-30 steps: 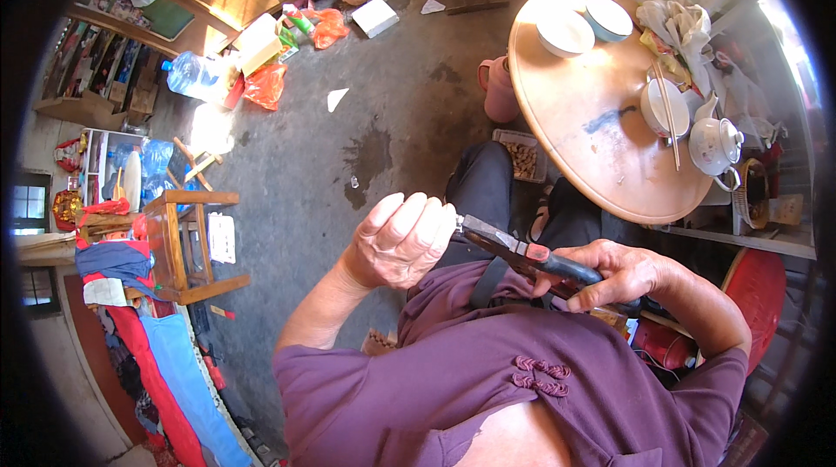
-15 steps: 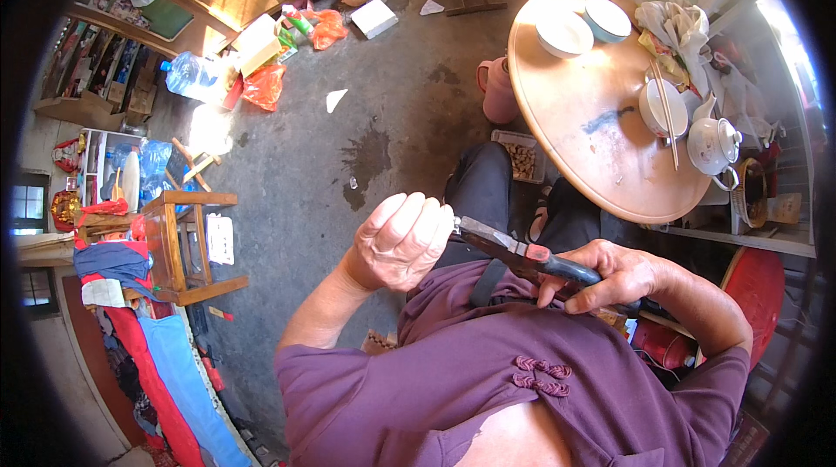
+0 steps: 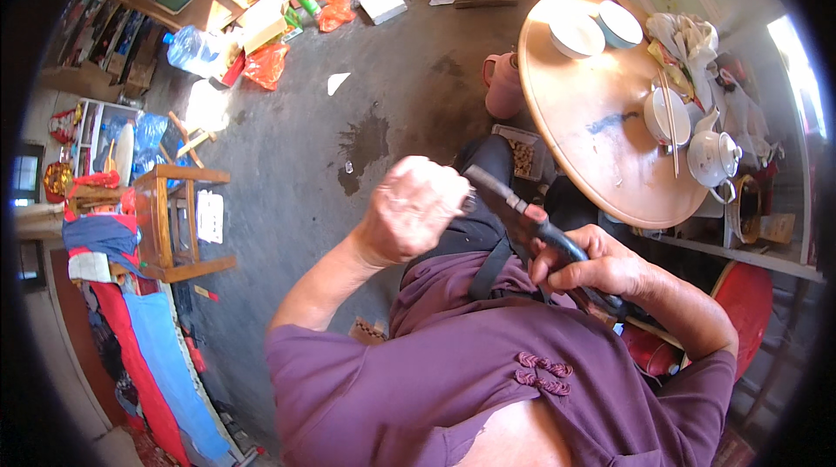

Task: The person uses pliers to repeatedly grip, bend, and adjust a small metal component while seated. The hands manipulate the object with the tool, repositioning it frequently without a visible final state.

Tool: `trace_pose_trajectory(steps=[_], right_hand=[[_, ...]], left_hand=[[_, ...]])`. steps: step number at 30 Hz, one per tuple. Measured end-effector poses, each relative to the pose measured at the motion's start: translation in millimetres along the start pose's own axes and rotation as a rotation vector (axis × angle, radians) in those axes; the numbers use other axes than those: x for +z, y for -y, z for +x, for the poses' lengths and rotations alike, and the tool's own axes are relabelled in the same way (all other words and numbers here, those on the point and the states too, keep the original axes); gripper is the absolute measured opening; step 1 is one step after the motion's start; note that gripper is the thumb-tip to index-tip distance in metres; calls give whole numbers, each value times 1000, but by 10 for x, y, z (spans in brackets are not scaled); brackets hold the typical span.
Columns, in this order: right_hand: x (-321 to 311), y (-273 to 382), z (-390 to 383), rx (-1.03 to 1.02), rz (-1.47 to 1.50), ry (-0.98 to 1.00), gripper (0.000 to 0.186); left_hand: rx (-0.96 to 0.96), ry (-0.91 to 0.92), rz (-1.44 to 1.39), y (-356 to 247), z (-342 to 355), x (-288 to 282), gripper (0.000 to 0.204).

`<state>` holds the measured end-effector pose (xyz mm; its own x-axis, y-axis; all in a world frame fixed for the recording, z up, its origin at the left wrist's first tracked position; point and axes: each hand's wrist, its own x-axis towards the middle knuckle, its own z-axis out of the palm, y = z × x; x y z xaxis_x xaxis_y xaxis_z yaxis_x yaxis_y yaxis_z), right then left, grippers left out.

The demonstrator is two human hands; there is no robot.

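Note:
My right hand (image 3: 596, 265) is wrapped round the dark handles of a pair of pliers (image 3: 522, 206) with red parts near the pivot. The grey jaws point up and to the left. Just left of them is my left hand (image 3: 414, 210), closed in a fist and slightly blurred. A small shiny metal piece (image 3: 470, 201) pokes out beside its fingertips; what else the fist covers is hidden. The jaw tip lies close above this piece, and I cannot tell whether they touch. Both hands are held over my lap.
At the right stands a round table (image 3: 601, 162) with bowls (image 3: 576, 34), chopsticks (image 3: 669, 123) and a teapot (image 3: 714, 158). A pink jug (image 3: 503, 88) and a tub of small brown pieces (image 3: 522, 158) sit beside it. A wooden stool (image 3: 178, 223) stands left.
My left fist has risen and turned, and the metal piece has come away from the pliers' jaw tip. The pliers tilt more steeply, jaws higher. The whole view has shifted slightly.

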<state>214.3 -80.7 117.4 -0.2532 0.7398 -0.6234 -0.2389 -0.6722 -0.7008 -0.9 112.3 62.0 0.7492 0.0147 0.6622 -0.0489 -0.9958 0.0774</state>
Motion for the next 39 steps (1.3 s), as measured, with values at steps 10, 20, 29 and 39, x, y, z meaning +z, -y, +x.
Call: trace_pose_trajectory(steps=[10,20,29,39], right_hand=[[-36,55,-68,-294,-756,-135,37],[27,178,-38,-434,-1273,-392,28],[2,63,-34,-97,-495,34,22],[-83,-184,-8,15,34,255,32]], left_hand=[[-195,-73,-37,90,-11,21,30],[-214,-36,72,98,-98,-57,34],[-212,-41,101,126,-182,-29,31],[-193,-68,118,124,-184,-32,34]])
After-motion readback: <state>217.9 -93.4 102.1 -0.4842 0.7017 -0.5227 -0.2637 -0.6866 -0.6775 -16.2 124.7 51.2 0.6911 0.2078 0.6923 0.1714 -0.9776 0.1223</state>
